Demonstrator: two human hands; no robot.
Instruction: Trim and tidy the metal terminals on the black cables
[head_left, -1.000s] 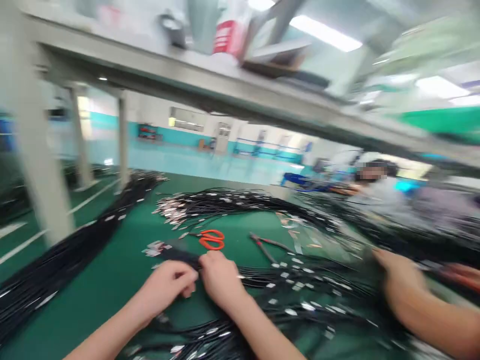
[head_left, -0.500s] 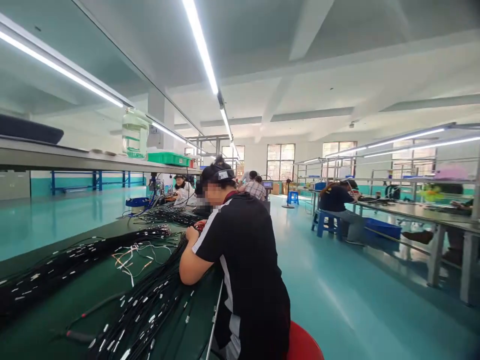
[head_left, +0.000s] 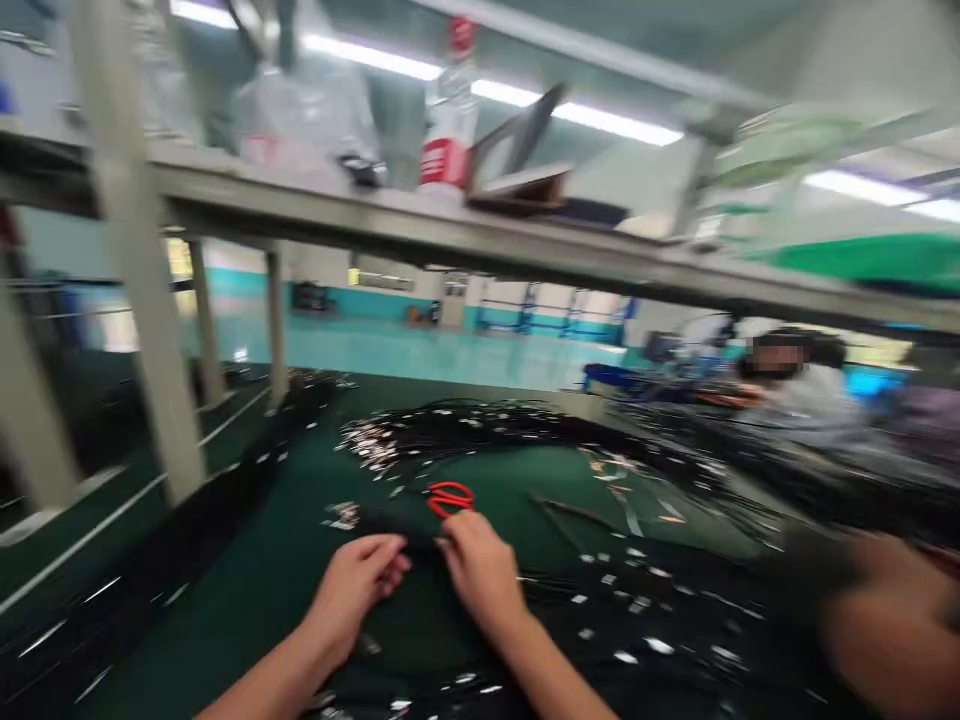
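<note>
Both hands on a black cable bundle over the green bench

The left hand [head_left: 358, 580] and right hand [head_left: 480, 570] pinch the black cable bundle [head_left: 420, 543] between curled, nearly closed fingers, just before the red-handled scissors [head_left: 450, 497]; motion blur hides finer detail.

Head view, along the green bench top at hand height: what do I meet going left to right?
black cable bundle along the left edge → left hand → right hand, with the red-handled scissors just beyond it → tagged black cables → a co-worker's blurred arm.
</note>
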